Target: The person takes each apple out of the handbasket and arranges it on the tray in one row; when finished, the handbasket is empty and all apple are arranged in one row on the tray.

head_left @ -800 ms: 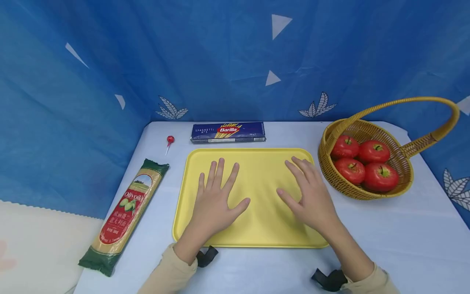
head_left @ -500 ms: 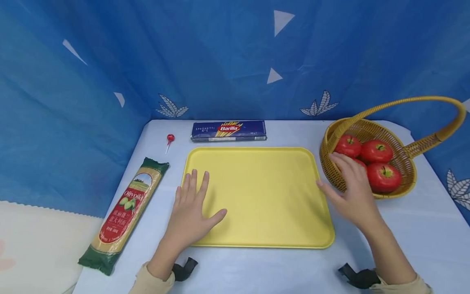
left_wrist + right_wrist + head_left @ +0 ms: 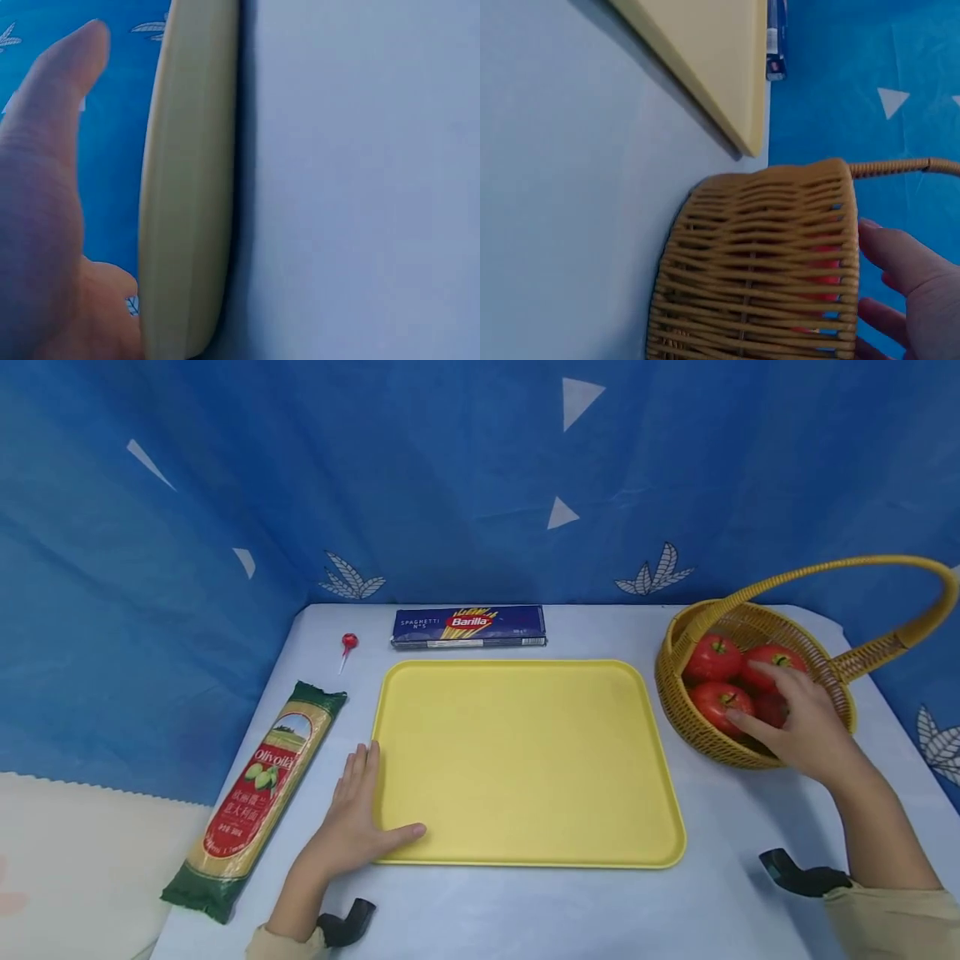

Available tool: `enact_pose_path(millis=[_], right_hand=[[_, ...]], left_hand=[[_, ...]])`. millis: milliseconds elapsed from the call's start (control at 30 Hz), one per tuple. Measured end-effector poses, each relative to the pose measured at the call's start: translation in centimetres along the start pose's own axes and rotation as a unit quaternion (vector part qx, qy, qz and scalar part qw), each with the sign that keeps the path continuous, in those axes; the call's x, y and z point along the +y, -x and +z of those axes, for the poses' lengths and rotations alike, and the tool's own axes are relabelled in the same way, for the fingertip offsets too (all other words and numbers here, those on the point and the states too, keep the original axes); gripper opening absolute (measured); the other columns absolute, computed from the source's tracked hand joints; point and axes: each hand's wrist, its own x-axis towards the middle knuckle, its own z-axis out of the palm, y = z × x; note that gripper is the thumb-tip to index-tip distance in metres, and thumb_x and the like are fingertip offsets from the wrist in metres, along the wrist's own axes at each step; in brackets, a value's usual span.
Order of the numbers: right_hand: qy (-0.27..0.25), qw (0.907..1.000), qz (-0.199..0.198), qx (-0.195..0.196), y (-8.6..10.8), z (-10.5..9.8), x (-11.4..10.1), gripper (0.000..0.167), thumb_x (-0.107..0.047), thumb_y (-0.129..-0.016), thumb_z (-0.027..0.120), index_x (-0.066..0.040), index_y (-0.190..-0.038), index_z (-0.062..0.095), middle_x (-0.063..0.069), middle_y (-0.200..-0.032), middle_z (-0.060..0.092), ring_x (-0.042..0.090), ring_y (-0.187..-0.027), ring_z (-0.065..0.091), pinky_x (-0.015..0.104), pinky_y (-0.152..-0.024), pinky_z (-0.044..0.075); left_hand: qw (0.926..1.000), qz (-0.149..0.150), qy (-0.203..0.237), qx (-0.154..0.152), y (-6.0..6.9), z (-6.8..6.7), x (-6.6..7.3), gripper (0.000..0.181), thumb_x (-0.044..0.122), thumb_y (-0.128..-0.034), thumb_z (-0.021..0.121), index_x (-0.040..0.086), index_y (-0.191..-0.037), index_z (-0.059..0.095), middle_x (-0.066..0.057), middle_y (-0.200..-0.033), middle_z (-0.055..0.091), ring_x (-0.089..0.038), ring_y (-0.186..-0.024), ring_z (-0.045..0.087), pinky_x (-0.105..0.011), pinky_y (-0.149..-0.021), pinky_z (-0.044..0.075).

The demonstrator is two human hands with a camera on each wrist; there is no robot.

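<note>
In the head view my right hand [image 3: 813,731] reaches over the wicker basket [image 3: 693,731], fingers spread above the near-right apple [image 3: 771,708], which it largely covers. Its thumb lies by the front-left apple [image 3: 718,703]. In the right wrist view the basket wall [image 3: 757,255] hides the fingertips, so contact is unclear. My left hand [image 3: 348,831] is at the left edge of the yellow tray [image 3: 525,760], its fingers straight along the rim and its thumb out over the tray's near-left corner. The left wrist view has the tray's side [image 3: 187,187] beside the thumb [image 3: 45,142].
A green-ended pasta bag [image 3: 255,797] lies left of the tray. A blue spaghetti box [image 3: 468,627] lies behind it, with a red lollipop [image 3: 349,643] to the box's left. The basket's tall handle [image 3: 847,562] arches to the right. A blue curtain [image 3: 450,485] hangs behind the table.
My right hand has moved right from above the tray to over the apples in the basket. My left hand has drawn left and nearer, from above the tray to its left edge.
</note>
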Motion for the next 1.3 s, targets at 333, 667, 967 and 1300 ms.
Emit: enact_pose_path(millis=[333,667,967,1300], right_hand=[[0.059,0.9961,-0.005,-0.065,-1.5,-0.1,0.6,0.099,-0.031,-0.074,0.088,-0.002,-0.151,0.034,0.036,-0.142,0.038,0.055,-0.126,0.022,0.075,-0.089,0.032],[0.121,0.986,0.013,-0.114,-2.1,0.4,0.7,0.097,-0.024,-0.066,0.092,-0.002,-0.145,0.04,0.035,-0.134,0.042,0.057,-0.122,0.019,0.078,-0.085,0.037],[0.127,0.9872,-0.015,-0.096,-2.2,0.9,1.4,0.102,-0.025,-0.062,0.094,-0.007,-0.147,0.041,0.033,-0.134,0.047,0.055,-0.119,0.024,0.071,-0.085,0.029],[0.082,0.9965,-0.001,0.016,-0.8,0.2,1.3,0.106,-0.032,-0.069,0.091,0.002,-0.15,0.032,0.04,-0.133,0.039,0.054,-0.122,0.022,0.071,-0.082,0.029]], left_hand=[[0.999,0.032,0.019,-0.024,0.2,0.2,-1.6,0.157,0.071,-0.0494,0.087,0.01,-0.16,-0.007,-0.016,-0.168,-0.005,-0.039,-0.154,-0.01,-0.068,-0.12,0.005],[0.9986,0.029,0.015,-0.041,0.7,-0.2,-1.9,0.164,0.072,-0.043,0.088,0.008,-0.159,-0.008,-0.015,-0.168,-0.007,-0.037,-0.155,-0.009,-0.064,-0.122,0.006],[0.998,0.049,0.017,-0.035,0.4,-0.2,-2.0,0.162,0.071,-0.0445,0.088,0.008,-0.159,-0.008,-0.016,-0.168,-0.006,-0.038,-0.155,-0.007,-0.064,-0.122,0.007],[0.9984,0.039,0.015,-0.038,0.4,-0.2,-1.9,0.163,0.072,-0.0446,0.088,0.008,-0.159,-0.008,-0.015,-0.168,-0.006,-0.037,-0.155,-0.007,-0.063,-0.122,0.006]])
